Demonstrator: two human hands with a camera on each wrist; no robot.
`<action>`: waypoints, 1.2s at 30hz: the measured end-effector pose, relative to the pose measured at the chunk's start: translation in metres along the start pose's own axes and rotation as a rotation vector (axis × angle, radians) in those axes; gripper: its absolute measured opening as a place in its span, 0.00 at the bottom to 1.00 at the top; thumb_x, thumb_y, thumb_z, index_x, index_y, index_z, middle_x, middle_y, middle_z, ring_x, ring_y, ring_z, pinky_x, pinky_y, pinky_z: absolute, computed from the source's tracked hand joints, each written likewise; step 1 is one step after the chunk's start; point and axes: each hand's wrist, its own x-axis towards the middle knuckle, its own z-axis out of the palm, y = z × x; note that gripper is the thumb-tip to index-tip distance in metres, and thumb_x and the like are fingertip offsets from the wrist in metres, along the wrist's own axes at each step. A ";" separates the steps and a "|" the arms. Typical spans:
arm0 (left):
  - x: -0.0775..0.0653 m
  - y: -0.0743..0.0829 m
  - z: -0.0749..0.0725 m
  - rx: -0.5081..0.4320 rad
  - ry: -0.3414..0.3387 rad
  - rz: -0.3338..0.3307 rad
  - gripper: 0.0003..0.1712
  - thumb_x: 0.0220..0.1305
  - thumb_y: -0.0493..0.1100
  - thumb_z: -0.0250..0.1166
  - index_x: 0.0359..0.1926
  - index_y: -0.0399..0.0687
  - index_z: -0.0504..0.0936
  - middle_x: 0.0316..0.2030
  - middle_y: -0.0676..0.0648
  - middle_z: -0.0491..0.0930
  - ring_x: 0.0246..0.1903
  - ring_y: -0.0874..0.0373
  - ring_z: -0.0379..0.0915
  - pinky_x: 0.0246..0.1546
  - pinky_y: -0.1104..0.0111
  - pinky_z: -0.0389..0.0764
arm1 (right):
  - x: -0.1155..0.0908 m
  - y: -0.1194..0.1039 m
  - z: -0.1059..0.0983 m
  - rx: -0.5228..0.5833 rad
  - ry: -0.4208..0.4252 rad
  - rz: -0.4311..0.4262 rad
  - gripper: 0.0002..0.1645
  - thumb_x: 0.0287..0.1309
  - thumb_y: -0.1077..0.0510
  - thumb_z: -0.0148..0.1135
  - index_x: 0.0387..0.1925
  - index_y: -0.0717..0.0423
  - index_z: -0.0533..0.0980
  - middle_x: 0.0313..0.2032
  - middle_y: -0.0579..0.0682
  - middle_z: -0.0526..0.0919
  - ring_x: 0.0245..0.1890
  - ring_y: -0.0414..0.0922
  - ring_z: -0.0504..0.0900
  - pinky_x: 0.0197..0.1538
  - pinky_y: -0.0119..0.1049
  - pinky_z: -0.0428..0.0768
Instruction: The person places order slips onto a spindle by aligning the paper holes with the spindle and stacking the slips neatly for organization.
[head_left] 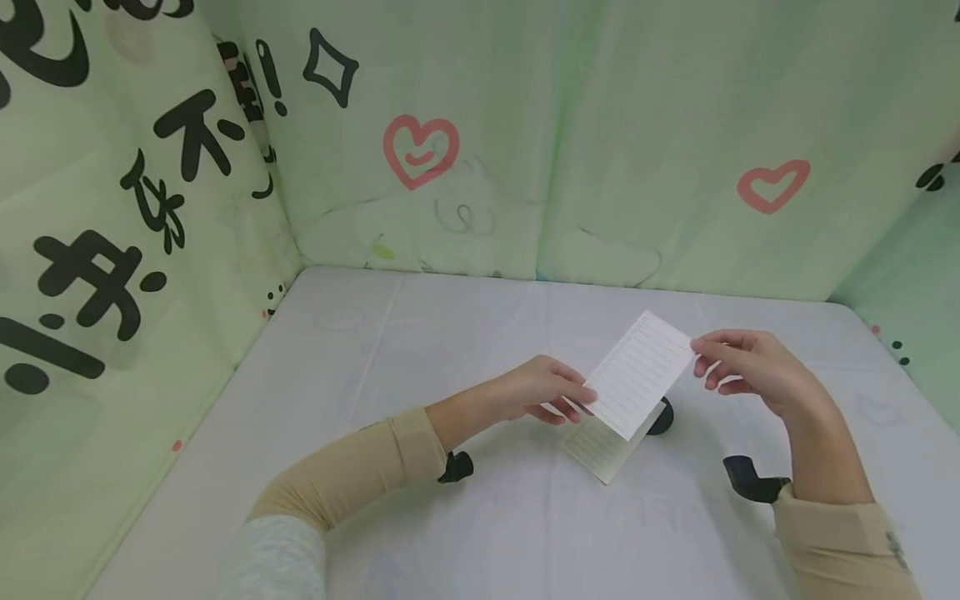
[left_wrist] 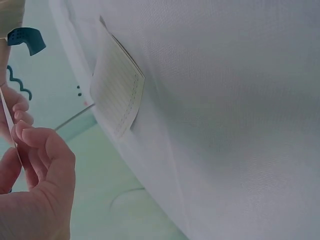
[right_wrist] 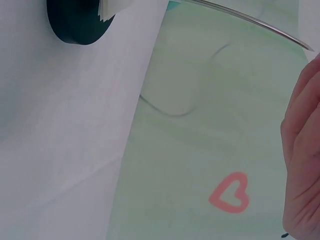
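A white sheet of paper with printed lines is held tilted above the table. My left hand pinches its left corner between thumb and fingers. At the opposite corner my right hand pinches it with thumb and forefinger. Under the sheet stands a bill spike with a black round base; its thin metal spike rises toward the held sheet. A small stack of lined slips sits tilted low on it. In the head view the held sheet hides the metal spike and part of the slips.
The table has a white cloth. Pale green curtains with printed hearts and characters hang behind it and at both sides. Black curved mounts stick out at both wrists.
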 end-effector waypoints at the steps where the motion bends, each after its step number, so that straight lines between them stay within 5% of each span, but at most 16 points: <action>1: 0.001 0.000 0.001 0.002 0.005 -0.003 0.07 0.57 0.41 0.64 0.35 0.41 0.81 0.30 0.44 0.83 0.23 0.58 0.75 0.23 0.72 0.76 | 0.000 0.001 0.000 0.006 0.003 0.002 0.31 0.62 0.44 0.52 0.50 0.69 0.66 0.25 0.43 0.78 0.24 0.41 0.77 0.32 0.32 0.79; 10: 0.008 -0.006 0.002 -0.008 0.029 -0.025 0.07 0.57 0.41 0.64 0.34 0.42 0.81 0.28 0.45 0.83 0.23 0.57 0.75 0.24 0.71 0.76 | 0.003 0.004 0.001 0.046 0.008 0.000 0.27 0.62 0.44 0.53 0.46 0.66 0.69 0.25 0.42 0.78 0.25 0.40 0.78 0.32 0.32 0.78; 19: 0.011 -0.011 0.004 0.001 0.050 -0.032 0.08 0.58 0.42 0.64 0.35 0.42 0.81 0.28 0.45 0.83 0.23 0.58 0.75 0.25 0.71 0.76 | 0.003 0.005 0.002 0.103 0.008 -0.006 0.12 0.62 0.47 0.54 0.34 0.50 0.75 0.23 0.41 0.79 0.23 0.40 0.78 0.30 0.32 0.78; 36: 0.019 -0.019 0.007 -0.022 0.043 -0.027 0.07 0.58 0.41 0.63 0.34 0.42 0.80 0.26 0.47 0.82 0.22 0.59 0.74 0.22 0.72 0.74 | 0.008 0.010 0.001 0.122 -0.052 0.012 0.10 0.62 0.48 0.53 0.35 0.49 0.76 0.25 0.39 0.79 0.25 0.39 0.78 0.30 0.31 0.76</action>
